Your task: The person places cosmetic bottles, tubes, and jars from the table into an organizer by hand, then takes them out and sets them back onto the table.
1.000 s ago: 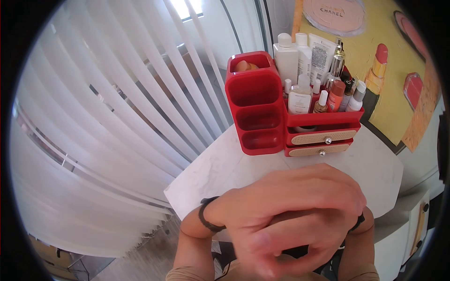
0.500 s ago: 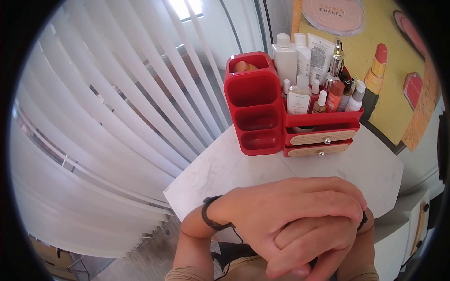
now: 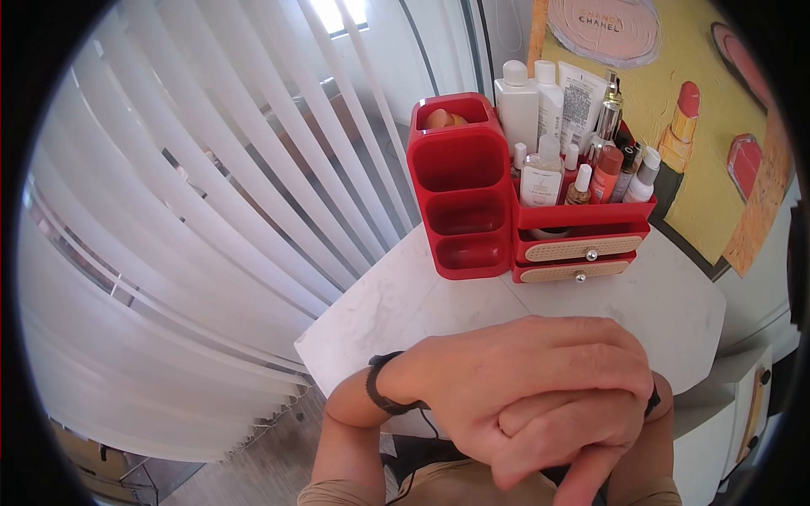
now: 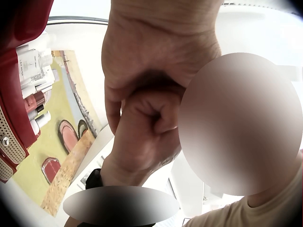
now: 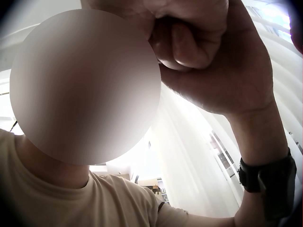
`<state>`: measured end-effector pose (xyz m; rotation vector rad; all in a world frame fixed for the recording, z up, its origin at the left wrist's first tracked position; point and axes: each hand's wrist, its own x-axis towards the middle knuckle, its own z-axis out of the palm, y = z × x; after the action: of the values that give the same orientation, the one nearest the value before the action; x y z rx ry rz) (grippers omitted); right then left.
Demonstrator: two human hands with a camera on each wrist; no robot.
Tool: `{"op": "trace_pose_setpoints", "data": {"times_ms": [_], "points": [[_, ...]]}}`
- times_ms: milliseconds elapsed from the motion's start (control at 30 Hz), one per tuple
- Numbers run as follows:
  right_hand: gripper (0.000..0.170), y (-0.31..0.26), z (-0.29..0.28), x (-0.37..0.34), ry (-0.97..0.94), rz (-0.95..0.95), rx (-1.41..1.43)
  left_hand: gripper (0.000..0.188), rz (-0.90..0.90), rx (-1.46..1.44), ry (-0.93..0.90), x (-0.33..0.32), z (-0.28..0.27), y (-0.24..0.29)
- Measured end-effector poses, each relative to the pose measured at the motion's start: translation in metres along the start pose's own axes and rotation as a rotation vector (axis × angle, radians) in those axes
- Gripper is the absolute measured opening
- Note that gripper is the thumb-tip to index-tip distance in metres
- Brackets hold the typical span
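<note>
My left hand (image 3: 498,371) lies over my right hand (image 3: 569,434), its fingers curled round it, in front of my body near the table's front edge. From the left wrist view, the right hand (image 4: 139,137) appears as a fist under the left palm. The right wrist view has curled right fingers (image 5: 191,45) against the left hand (image 5: 246,71). No object shows between the hands. Nearest beyond them stands a red cosmetics organizer (image 3: 582,215) with bottles and tubes upright in its top and two woven-front drawers, the upper one pulled out slightly.
Left of the drawers stands a red tiered holder (image 3: 468,194) with sponge-like pieces (image 3: 439,120) in its top compartment. Both stand on a white marbled table (image 3: 380,308). White vertical blinds (image 3: 211,211) hang at left. A painted makeup board (image 3: 675,110) leans behind; a white drawer cabinet (image 3: 726,413) is at right.
The left hand has lowered slightly and its fingers have settled over the right hand. The gap between the hands has closed up. The organizer and bottles have stayed in place.
</note>
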<state>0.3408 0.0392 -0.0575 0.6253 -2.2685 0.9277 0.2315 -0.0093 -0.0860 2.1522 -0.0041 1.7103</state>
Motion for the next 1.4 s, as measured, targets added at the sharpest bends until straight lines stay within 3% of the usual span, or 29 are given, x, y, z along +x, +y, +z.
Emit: {"op": "trace_pose_setpoints", "data": {"times_ms": [133, 267, 367, 533, 600, 633, 700, 767, 833, 900, 967, 1000, 1067, 1100, 1167, 1300, 1333, 1400], "points": [[0.038, -0.025, -0.010, 0.070, -0.010, -0.001, 0.030, 0.058, 0.003, 0.023, 0.012, -0.001, 0.003, 0.003], [0.036, -0.033, -0.013, 0.095, -0.021, -0.002, 0.060, 0.052, -0.080, 0.030, 0.002, -0.002, 0.001, 0.011], [0.035, -0.002, 0.002, -0.008, -0.036, -0.005, 0.084, 0.048, -0.139, 0.039, -0.002, -0.002, -0.003, 0.016], [0.033, -0.036, -0.013, 0.084, -0.035, -0.011, 0.095, 0.041, -0.233, 0.036, -0.041, 0.002, -0.014, 0.022], [0.033, -0.020, -0.009, -0.013, -0.021, -0.018, 0.077, 0.039, -0.264, 0.028, -0.082, 0.004, -0.020, 0.024], [0.033, -0.020, -0.008, -0.013, -0.006, -0.023, 0.058, 0.037, -0.280, 0.022, -0.108, 0.006, -0.023, 0.024], [0.036, -0.013, 0.004, -0.017, 0.049, -0.001, 0.346, 0.036, -0.294, 0.012, -0.160, 0.012, -0.032, 0.025], [0.040, -0.019, 0.005, -0.019, 0.068, 0.056, 0.313, 0.031, -0.368, 0.039, -0.111, 0.018, -0.051, 0.027], [0.041, -0.029, -0.002, -0.017, 0.081, 0.152, 0.376, 0.033, -0.430, 0.307, -0.035, 0.032, -0.082, 0.017], [0.041, -0.026, 0.004, -0.020, 0.014, 0.146, 0.422, 0.039, -0.773, 0.602, 0.130, 0.057, -0.120, 0.006], [0.039, -0.024, 0.020, -0.020, 0.133, -0.062, 0.281, 0.048, -0.952, 0.901, 0.114, 0.077, -0.154, -0.017], [0.036, -0.026, 0.019, -0.021, 0.094, -0.063, 0.311, 0.048, -0.953, 0.906, 0.110, 0.078, -0.174, -0.029], [0.035, -0.031, 0.012, -0.021, 0.030, -0.042, 0.328, 0.054, -1.096, 1.572, -0.245, 0.076, -0.205, -0.049], [0.034, -0.033, 0.008, -0.023, -0.034, -0.016, 0.342, 0.054, -1.094, 1.575, -0.247, 0.082, -0.204, -0.053], [0.033, -0.035, 0.008, -0.024, -0.024, -0.038, 0.332, 0.057, -1.372, 1.700, -0.492, 0.089, -0.203, -0.060], [0.029, -0.032, 0.015, -0.025, -0.061, -0.071, 0.368, 0.056, -1.392, 1.674, -0.504, 0.083, -0.211, -0.070], [0.029, -0.034, 0.013, -0.025, -0.059, -0.072, 0.368, 0.056, -1.384, 1.528, -0.447, 0.083, -0.214, -0.069], [0.010, -0.043, 0.007, -0.022, 0.043, -0.099, 0.285, 0.056, -1.373, 1.385, -0.389, 0.080, -0.219, -0.071]]}}
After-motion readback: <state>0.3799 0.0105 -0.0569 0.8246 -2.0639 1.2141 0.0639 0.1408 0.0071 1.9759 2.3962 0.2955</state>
